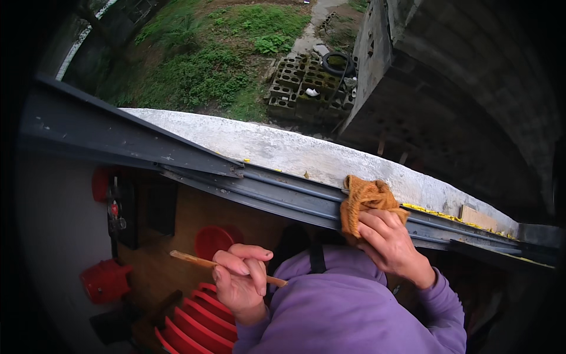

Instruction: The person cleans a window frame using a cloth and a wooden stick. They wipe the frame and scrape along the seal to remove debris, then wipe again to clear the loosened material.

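My right hand [391,241] presses a bunched orange-brown cloth [369,199] onto the dark metal track of a sliding window [292,194]. The cloth covers the full width of the track there. Lower and to the left, my left hand [243,278] holds a thin wooden stick [192,259] between its fingers, clear of the track. Beyond the track runs a whitish, weathered outer sill [265,144]. Bits of yellow material [435,212] line the track's outer edge to the right of the cloth.
A dark frame piece [128,137] lies along the track at left. Inside, below, are a red stool [216,239], stacked red plastic items [199,323] and a red container [106,281]. Outside are hollow blocks [305,82], a tyre [338,64] and a block wall [369,57].
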### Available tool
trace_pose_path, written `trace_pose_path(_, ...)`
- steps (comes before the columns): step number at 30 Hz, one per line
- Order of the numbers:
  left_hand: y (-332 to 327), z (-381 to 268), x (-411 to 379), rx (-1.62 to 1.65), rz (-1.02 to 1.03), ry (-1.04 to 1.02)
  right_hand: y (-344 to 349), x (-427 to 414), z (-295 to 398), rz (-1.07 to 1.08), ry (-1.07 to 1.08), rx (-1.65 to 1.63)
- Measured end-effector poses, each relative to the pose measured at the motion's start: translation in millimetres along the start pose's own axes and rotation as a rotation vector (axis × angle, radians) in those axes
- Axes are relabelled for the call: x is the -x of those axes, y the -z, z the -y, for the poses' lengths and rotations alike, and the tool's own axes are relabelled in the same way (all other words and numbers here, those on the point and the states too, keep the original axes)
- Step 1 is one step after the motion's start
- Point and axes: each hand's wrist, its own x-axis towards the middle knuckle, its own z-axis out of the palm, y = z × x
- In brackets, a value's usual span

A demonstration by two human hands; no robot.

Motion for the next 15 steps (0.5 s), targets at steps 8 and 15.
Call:
trace_pose_path(8, 6.8, -3.0, 9.8, -0.014, -0.101, -0.046, -54.5, -99.1, 29.1, 0.013, 0.168, 0.011)
trace_pose_path(15, -9.4, -0.9, 10.4, -0.047, 0.011, -0.035, -88.6, -154.7, 46.2, -0.191, 0.255, 0.247)
